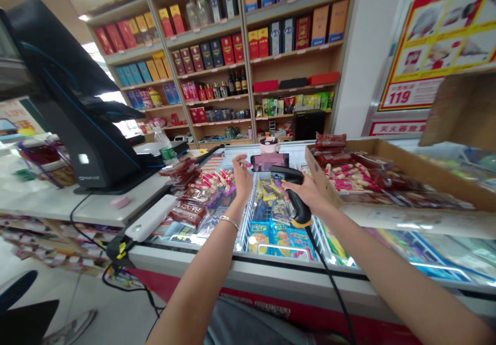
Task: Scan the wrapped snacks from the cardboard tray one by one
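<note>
My right hand point(306, 191) is shut around the grip of a black corded barcode scanner point(297, 199) with a yellow ring at its base. Its head points left towards a smartphone point(269, 162), whose screen is blurred out. The phone stands upright behind a pink-lidded cup point(270, 145). My left hand point(242, 178) is raised just left of the phone, its fingertips pinched on a small pink item point(246, 164), too small to identify. Below my hands lies a wire-basket chest freezer point(248, 226) holding colourful packets.
A black POS terminal point(85, 112) stands on a white counter point(85, 205) at left. Sausage packs point(189, 195) lie on the freezer's left side. A cardboard tray point(387, 172) of snacks sits at right. Wooden shelves point(217, 50) of boxed liquor rise behind.
</note>
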`<state>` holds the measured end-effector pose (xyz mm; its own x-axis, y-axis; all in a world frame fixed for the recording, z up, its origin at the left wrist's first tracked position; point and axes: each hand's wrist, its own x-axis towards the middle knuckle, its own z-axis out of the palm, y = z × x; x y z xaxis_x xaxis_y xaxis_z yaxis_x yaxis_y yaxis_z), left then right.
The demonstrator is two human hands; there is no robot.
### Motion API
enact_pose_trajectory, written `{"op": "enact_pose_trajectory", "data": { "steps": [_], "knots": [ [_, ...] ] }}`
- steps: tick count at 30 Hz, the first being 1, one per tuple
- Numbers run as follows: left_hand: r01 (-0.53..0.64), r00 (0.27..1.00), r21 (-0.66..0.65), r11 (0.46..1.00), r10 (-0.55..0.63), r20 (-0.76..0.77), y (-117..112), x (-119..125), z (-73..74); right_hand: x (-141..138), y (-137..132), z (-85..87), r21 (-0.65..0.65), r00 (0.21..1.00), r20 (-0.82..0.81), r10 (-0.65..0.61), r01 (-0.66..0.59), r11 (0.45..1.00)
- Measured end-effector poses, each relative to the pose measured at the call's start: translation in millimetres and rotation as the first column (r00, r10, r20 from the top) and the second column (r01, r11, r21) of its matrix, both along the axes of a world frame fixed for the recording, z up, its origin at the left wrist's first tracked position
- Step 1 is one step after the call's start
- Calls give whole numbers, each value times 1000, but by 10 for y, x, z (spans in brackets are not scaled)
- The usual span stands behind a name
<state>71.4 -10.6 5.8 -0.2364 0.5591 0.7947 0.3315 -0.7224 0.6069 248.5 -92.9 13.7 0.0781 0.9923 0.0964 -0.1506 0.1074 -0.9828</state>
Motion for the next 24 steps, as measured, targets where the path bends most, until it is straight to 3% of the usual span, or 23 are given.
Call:
{"op": "enact_pose_trajectory", "data": {
  "steps": [10, 12, 16, 21, 24],
  "knots": [
    [-105, 994, -18, 994, 105, 33, -24, 1, 3, 27, 45, -37, -5, 1000, -10, 14, -14, 1000],
    [-123, 992, -18, 992, 122, -28, -21, -42, 16, 17, 22, -14, -22, 1000, -10, 29, -29, 999],
    [-173, 940, 26, 985, 173, -293, -8, -255, 64, -8, -32, 29, -63, 998, 15, 64, -63, 996],
    [-436, 823, -34, 899, 383, -419, 68, -617, 44, -17, -25, -6, -76, 997, 32, 76, -73, 994],
    [-562, 745, -150, 814, 419, -518, 111, -717, -9, -20, -10, -34, -88, 997, 36, 65, -61, 994]
  ]
}}
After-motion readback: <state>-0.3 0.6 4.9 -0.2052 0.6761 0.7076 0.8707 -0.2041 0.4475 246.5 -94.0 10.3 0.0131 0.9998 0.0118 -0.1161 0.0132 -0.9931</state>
